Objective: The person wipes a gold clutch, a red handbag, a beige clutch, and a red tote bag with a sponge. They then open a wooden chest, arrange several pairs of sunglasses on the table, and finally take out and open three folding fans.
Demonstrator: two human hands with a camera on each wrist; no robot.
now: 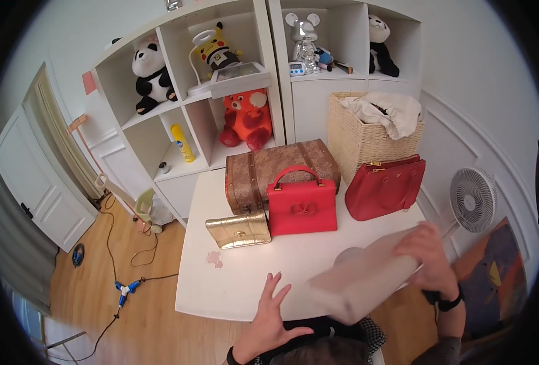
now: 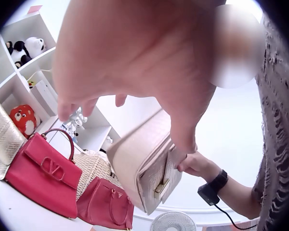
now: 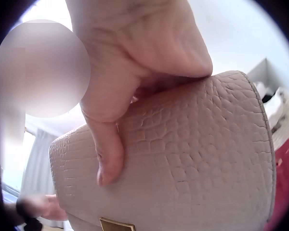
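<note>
My right hand grips a pale pink bag by its upper edge above the table's front right; the bag is blurred in the head view. The right wrist view shows the thumb pressed on its crocodile-textured face, over a gold clasp. My left hand is held up at the table's front edge, fingers spread and holding nothing, to the left of the bag. In the left wrist view the left hand hangs above the bag, with no visible grip on it.
On the white table stand a gold clutch, a red handbag, a brown patterned case and a darker red bag. Behind are a wicker basket and shelves with plush toys. A fan stands at the right.
</note>
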